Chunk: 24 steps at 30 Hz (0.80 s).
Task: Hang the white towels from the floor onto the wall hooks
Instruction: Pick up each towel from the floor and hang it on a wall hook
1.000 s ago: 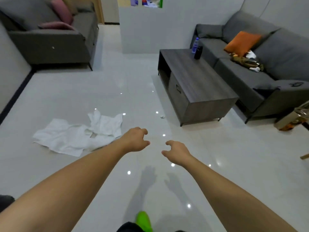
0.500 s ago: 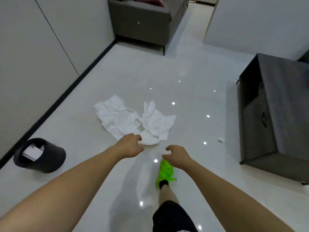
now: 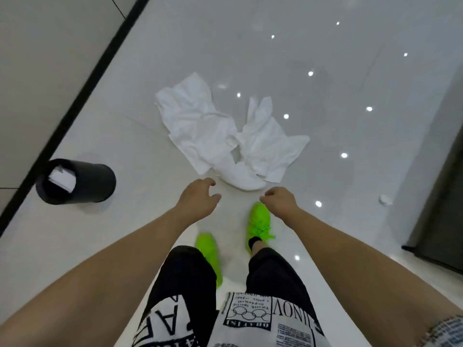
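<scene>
towels: crumpled white cloth towels (image 3: 233, 139) lying on glossy pale floor tiles (image 3: 325, 71)
hands: left hand (image 3: 198, 199), right hand (image 3: 279, 201) hanging loosely curled, gripping nothing
tip: pinching one towel's edge, avoiding lifting both

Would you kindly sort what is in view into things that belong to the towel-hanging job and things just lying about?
Belongs to the job:
white towels, crumpled on the floor
left hand, empty
right hand, empty

Just lying about:
black waste bin, paper inside
small white scrap
dark cabinet
</scene>
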### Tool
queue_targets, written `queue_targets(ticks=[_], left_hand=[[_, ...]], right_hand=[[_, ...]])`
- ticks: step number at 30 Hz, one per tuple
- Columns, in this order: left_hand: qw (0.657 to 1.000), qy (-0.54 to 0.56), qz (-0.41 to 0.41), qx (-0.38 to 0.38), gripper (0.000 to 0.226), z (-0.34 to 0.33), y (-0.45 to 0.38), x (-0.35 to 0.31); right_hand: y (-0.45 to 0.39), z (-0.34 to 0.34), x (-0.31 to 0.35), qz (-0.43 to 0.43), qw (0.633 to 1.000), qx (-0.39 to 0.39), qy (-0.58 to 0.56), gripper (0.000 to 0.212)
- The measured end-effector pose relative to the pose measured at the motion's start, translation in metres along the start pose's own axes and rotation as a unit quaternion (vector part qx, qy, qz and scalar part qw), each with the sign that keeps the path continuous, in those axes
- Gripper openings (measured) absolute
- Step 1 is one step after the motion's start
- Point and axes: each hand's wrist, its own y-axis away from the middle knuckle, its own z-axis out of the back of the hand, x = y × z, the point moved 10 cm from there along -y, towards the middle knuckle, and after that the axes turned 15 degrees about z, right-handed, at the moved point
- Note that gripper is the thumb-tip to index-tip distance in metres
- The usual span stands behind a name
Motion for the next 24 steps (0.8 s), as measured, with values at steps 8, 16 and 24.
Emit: queue_targets(ticks=[8, 16, 24], left_hand=[[0.996, -0.028, -0.002, 0.085, 0.047, -0.068, -0.164, -0.010], [0.996, 0.000, -0.009, 0.087, 0.043, -0.136, -0.329, -0.026], [0.996, 0.016, 0.018, 0.086, 0.046, -0.225, -0.461, -0.009]], right_hand=[[-0.119, -0.032, -0.080, -0.105, 0.991, -0.043, -0.071, 0.030], [-0.253, -0.079, -0.173, -0.166, 0.975, -0.090, -0.117, 0.024], [-0.400, -0.128, -0.228, -0.126, 0.985, -0.121, 0.000, 0.060]])
